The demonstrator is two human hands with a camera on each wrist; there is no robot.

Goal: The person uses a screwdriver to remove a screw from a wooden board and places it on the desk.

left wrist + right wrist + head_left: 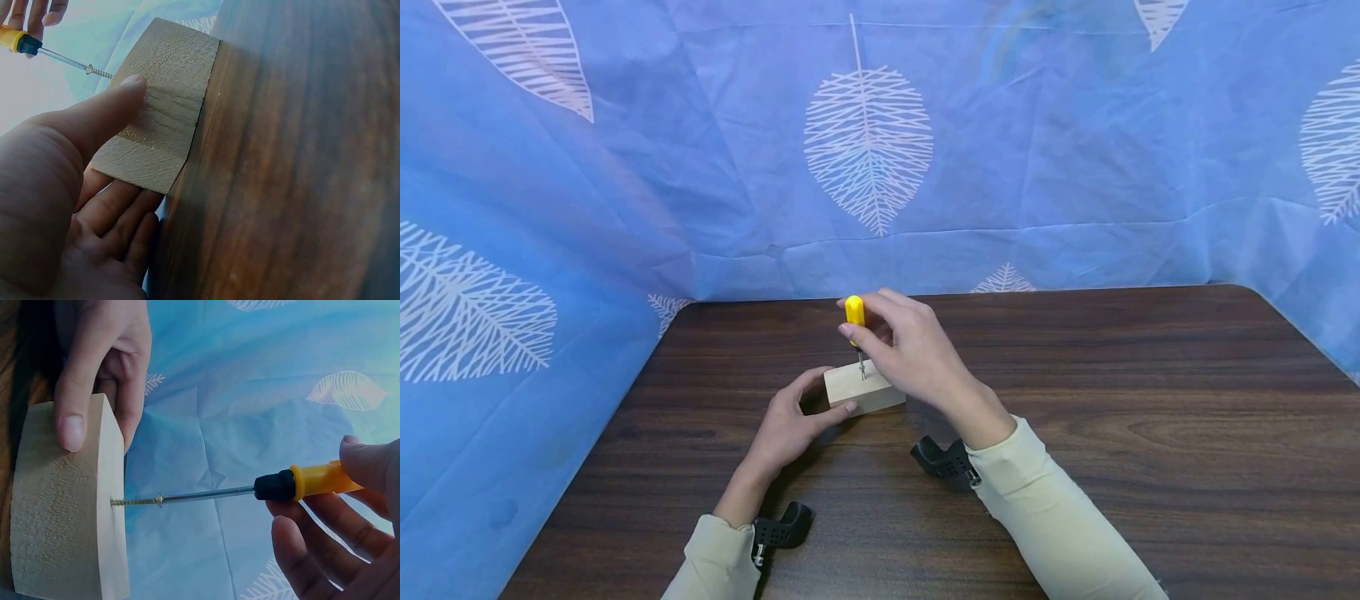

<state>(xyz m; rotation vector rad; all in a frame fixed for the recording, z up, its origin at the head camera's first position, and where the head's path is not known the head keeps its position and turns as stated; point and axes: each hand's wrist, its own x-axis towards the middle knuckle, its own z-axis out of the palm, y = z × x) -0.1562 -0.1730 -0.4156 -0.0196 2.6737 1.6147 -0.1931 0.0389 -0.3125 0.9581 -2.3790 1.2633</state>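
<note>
A pale wooden block (865, 401) rests on the dark table. My left hand (789, 423) grips its left end, thumb on the near face and fingers behind. A screw (134, 502) stands in the block's top face, with much of its thread still showing above the wood. In my right hand (917, 346) is a screwdriver (854, 310) with a yellow handle and black collar, pinched between thumb and fingers. Its steel shaft (209, 494) points down, the tip meeting the screw head. Screwdriver and screw stand roughly in one line, near upright.
The brown wood-grain table (1135, 417) stretches out on both sides of the block. Behind and to the left hangs a blue cloth (737, 150) with white leaf prints. A black wrist camera mount (784, 527) sits at the left wrist, another mount (942, 460) at the right.
</note>
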